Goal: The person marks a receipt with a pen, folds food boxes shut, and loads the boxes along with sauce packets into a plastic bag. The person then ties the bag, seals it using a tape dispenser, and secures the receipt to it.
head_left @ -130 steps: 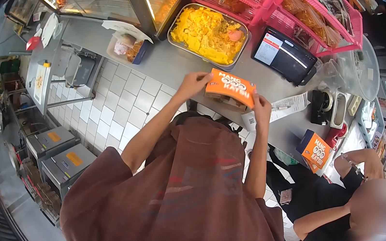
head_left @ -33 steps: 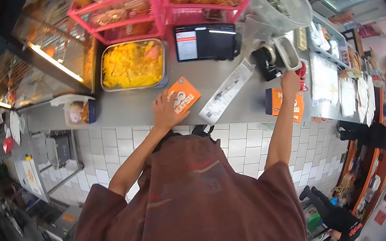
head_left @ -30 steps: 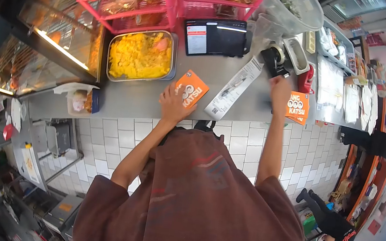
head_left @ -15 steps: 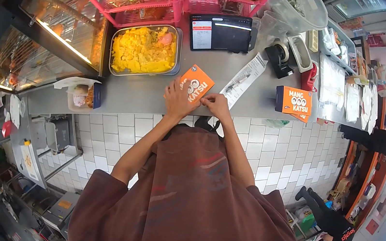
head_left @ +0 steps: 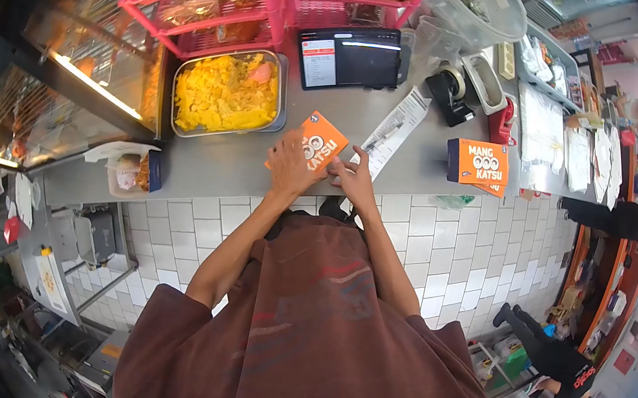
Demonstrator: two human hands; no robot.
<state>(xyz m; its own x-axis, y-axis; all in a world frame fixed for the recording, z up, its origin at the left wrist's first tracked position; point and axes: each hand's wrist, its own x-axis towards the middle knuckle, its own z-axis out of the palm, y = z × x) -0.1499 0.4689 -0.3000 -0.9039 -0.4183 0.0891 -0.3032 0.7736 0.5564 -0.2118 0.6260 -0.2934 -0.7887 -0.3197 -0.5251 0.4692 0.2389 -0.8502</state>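
Note:
An orange takeaway box (head_left: 322,141) with "KATSU" lettering lies tilted on the grey counter. My left hand (head_left: 291,165) rests over its left end, closed around it and slightly blurred. At the box's near right corner is my right hand (head_left: 354,179), its index finger stretched out and its thumb apart, touching the edge. A printed receipt (head_left: 394,128) lies just beyond my right fingers, with a thin dark item on it that I cannot make out. What the box contains is hidden.
A tray of yellow food (head_left: 228,94) and a tablet (head_left: 349,58) stand behind the box. Further right are a tape dispenser (head_left: 451,96) and stacked orange boxes (head_left: 478,164). An open food box (head_left: 133,172) sits left, near the heated cabinet. Another person (head_left: 551,362) is far right.
My right hand has opened from a pinch, its index finger now extended and its thumb apart. My left hand stays on the box. The whole view has shifted slightly left.

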